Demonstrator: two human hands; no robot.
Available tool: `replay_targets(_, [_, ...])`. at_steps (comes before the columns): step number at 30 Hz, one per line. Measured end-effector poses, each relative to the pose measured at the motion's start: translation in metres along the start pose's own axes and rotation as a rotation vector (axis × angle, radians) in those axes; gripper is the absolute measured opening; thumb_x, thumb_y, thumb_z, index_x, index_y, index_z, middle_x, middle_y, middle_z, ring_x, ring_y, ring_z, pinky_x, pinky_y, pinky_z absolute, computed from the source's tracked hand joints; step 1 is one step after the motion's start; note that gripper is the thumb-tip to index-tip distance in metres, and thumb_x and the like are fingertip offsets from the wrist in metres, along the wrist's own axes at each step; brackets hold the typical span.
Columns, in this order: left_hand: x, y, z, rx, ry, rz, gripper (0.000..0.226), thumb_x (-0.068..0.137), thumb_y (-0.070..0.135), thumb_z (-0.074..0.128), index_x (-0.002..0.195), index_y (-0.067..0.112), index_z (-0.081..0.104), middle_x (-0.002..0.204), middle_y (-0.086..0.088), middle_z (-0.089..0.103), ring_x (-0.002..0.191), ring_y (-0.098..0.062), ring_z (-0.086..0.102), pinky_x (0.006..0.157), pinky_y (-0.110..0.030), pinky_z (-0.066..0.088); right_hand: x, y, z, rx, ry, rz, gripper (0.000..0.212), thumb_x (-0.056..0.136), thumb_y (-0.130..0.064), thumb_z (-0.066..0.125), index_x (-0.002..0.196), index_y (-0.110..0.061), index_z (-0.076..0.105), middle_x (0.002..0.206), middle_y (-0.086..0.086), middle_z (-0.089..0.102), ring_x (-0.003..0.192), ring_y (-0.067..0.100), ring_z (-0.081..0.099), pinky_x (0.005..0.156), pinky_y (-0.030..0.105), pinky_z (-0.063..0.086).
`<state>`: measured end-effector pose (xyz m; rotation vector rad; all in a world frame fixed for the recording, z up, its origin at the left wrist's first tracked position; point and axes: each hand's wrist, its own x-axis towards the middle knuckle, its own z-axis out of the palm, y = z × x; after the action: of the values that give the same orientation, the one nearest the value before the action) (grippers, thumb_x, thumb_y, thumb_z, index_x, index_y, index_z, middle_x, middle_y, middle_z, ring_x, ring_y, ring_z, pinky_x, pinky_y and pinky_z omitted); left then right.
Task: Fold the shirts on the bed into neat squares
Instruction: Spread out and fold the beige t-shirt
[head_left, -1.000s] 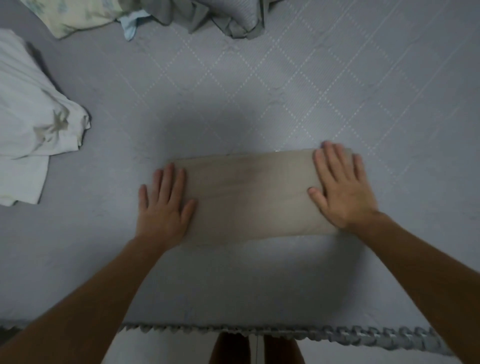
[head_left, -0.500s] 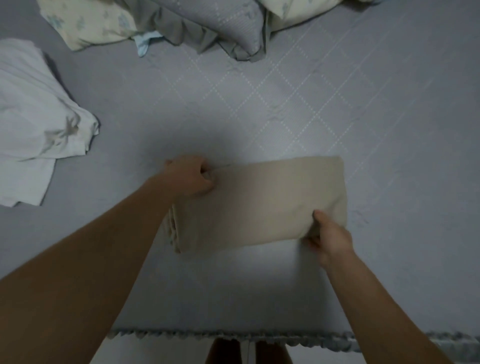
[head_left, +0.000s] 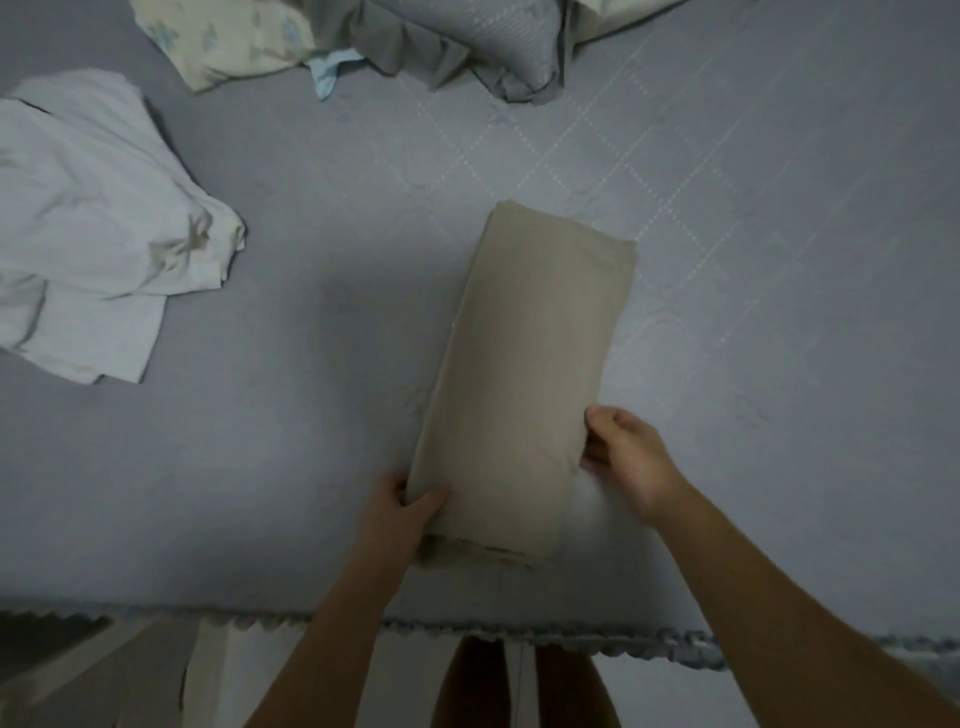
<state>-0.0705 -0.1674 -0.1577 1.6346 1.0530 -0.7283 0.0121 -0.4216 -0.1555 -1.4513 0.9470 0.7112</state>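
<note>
A beige shirt (head_left: 530, 364), folded into a long narrow rectangle, lies on the grey quilted bed (head_left: 779, 260) with its length running away from me. My left hand (head_left: 400, 514) grips its near left corner, thumb on top. My right hand (head_left: 623, 457) pinches its near right edge. A crumpled white shirt (head_left: 93, 223) lies unfolded at the far left of the bed.
Pillows and bedding (head_left: 363, 41), grey and pale floral, are bunched at the top of the bed. The bed's scalloped front edge (head_left: 519, 629) runs along the bottom, with my legs and the floor below it.
The beige shirt has turned from lying crosswise to lengthwise. My hands went from pressing flat on it to gripping its ends, and now both hold its near end.
</note>
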Motion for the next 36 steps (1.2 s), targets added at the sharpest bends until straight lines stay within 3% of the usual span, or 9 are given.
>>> replay_targets(12, [-0.024, -0.008, 0.000, -0.200, -0.364, -0.230, 0.024, 0.089, 0.013, 0.066, 0.111, 0.003, 0.069, 0.107, -0.016, 0.073, 0.097, -0.034, 0.069, 0.084, -0.048, 0.058, -0.079, 0.076, 0.005, -0.178, -0.101, 0.127, 0.027, 0.097, -0.037, 0.058, 0.106, -0.013, 0.067, 0.102, 0.010, 0.073, 0.096, 0.028, 0.069, 0.095, 0.045, 0.053])
replay_targets(15, [-0.035, -0.007, 0.004, -0.247, -0.390, -0.216, 0.023, 0.087, 0.008, 0.063, 0.109, 0.003, 0.069, 0.104, -0.014, 0.072, 0.091, -0.027, 0.069, 0.077, -0.036, 0.058, -0.088, 0.081, -0.004, 0.008, -0.068, 0.155, 0.023, 0.095, -0.031, 0.062, 0.102, -0.010, 0.069, 0.096, 0.011, 0.075, 0.089, 0.027, 0.072, 0.084, 0.042, 0.059])
replay_targets(18, [-0.052, -0.015, 0.010, -0.384, -0.401, -0.241, 0.039, 0.085, 0.002, 0.058, 0.123, -0.008, 0.060, 0.118, -0.026, 0.065, 0.109, -0.040, 0.063, 0.090, -0.047, 0.054, -0.101, 0.094, -0.009, 0.117, -0.031, 0.151, 0.019, 0.093, -0.027, 0.065, 0.104, -0.011, 0.065, 0.099, 0.010, 0.075, 0.084, 0.021, 0.073, 0.067, 0.034, 0.061])
replay_targets(21, [-0.074, -0.027, 0.014, -0.463, -0.405, -0.289, 0.049, 0.084, 0.000, 0.056, 0.131, -0.013, 0.051, 0.129, -0.031, 0.058, 0.118, -0.046, 0.057, 0.096, -0.048, 0.052, -0.115, 0.106, -0.016, 0.085, 0.051, 0.077, 0.041, 0.092, -0.029, 0.067, 0.128, -0.017, 0.054, 0.123, 0.007, 0.065, 0.101, 0.025, 0.068, 0.086, 0.045, 0.058])
replay_targets(24, [-0.098, -0.034, 0.015, -0.516, -0.421, -0.286, 0.042, 0.089, -0.003, 0.050, 0.129, -0.015, 0.052, 0.107, -0.024, 0.067, 0.081, -0.034, 0.070, 0.061, -0.038, 0.060, -0.137, 0.105, -0.027, -0.075, 0.024, -0.096, 0.056, 0.093, -0.028, 0.065, 0.143, -0.036, 0.041, 0.129, 0.004, 0.060, 0.106, 0.024, 0.067, 0.092, 0.046, 0.056])
replay_targets(26, [-0.113, -0.037, 0.009, -0.523, -0.425, -0.282, 0.045, 0.085, -0.003, 0.053, 0.127, -0.016, 0.053, 0.097, -0.022, 0.070, 0.070, -0.029, 0.072, 0.052, -0.032, 0.057, -0.155, 0.100, -0.036, -0.070, -0.054, -0.198, 0.044, 0.095, -0.024, 0.063, 0.134, -0.043, 0.053, 0.111, 0.002, 0.071, 0.090, 0.021, 0.072, 0.074, 0.038, 0.061])
replay_targets(28, [-0.128, -0.032, 0.002, -0.524, -0.458, -0.236, 0.053, 0.078, -0.001, 0.059, 0.129, -0.012, 0.053, 0.100, -0.022, 0.072, 0.076, -0.030, 0.073, 0.056, -0.034, 0.059, -0.170, 0.089, -0.047, -0.003, -0.115, -0.183, 0.029, 0.097, -0.017, 0.059, 0.115, -0.037, 0.069, 0.101, 0.009, 0.074, 0.083, 0.025, 0.073, 0.063, 0.038, 0.061])
replay_targets(32, [-0.138, -0.011, -0.018, -0.594, -0.485, -0.053, 0.057, 0.077, -0.002, 0.059, 0.130, 0.016, 0.056, 0.120, -0.015, 0.069, 0.093, -0.029, 0.072, 0.066, -0.035, 0.059, -0.178, 0.059, -0.067, 0.062, -0.327, -0.133, 0.042, 0.094, 0.005, 0.036, 0.120, -0.009, 0.066, 0.110, 0.016, 0.072, 0.099, 0.032, 0.071, 0.085, 0.045, 0.056])
replay_targets(36, [-0.123, 0.027, -0.025, -0.526, -0.668, 0.112, 0.055, 0.082, -0.009, 0.043, 0.135, 0.005, 0.055, 0.131, -0.016, 0.062, 0.117, -0.030, 0.061, 0.085, -0.035, 0.057, -0.161, 0.026, -0.068, -0.107, -0.377, -0.271, 0.039, 0.089, 0.016, 0.049, 0.118, -0.007, 0.061, 0.100, 0.014, 0.075, 0.092, 0.025, 0.073, 0.079, 0.031, 0.054])
